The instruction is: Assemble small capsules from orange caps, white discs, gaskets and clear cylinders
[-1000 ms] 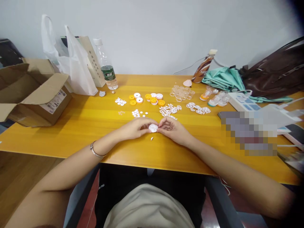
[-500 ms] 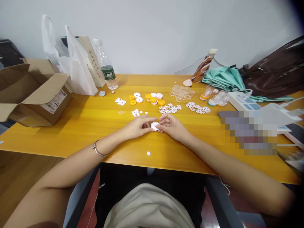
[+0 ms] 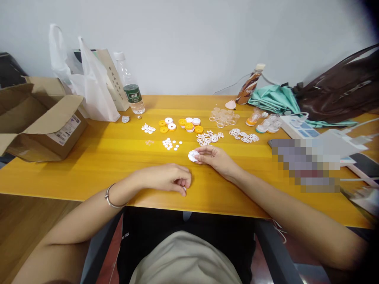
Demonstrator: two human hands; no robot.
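My right hand (image 3: pixel 214 159) pinches a white round plastic disc (image 3: pixel 193 156) by its right edge, just above the table. My left hand (image 3: pixel 170 178) is lower, near the table's front edge, fingers curled and thumb against a small white gear (image 3: pixel 184 189). Only a sliver of the gear shows; the fingers hide the rest. Beyond the hands lie small white discs (image 3: pixel 169 144), white openwork pieces (image 3: pixel 208 138) and more openwork pieces (image 3: pixel 244 135). Behind them are yellow and white round cases (image 3: pixel 188 123) and clear plastic rings (image 3: pixel 224 117).
On the left stand an open cardboard box (image 3: pixel 63 126), a white plastic bag (image 3: pixel 99 94) and a water bottle (image 3: pixel 133 94). To the right are a brown drink bottle (image 3: pixel 248 86), a green folded cloth (image 3: pixel 275 100), a brown bag (image 3: pixel 334 94) and a power strip (image 3: pixel 302 128).
My left hand has let go of the white disc and come down toward me, onto the small gear. The right hand still holds the disc in nearly the same place.
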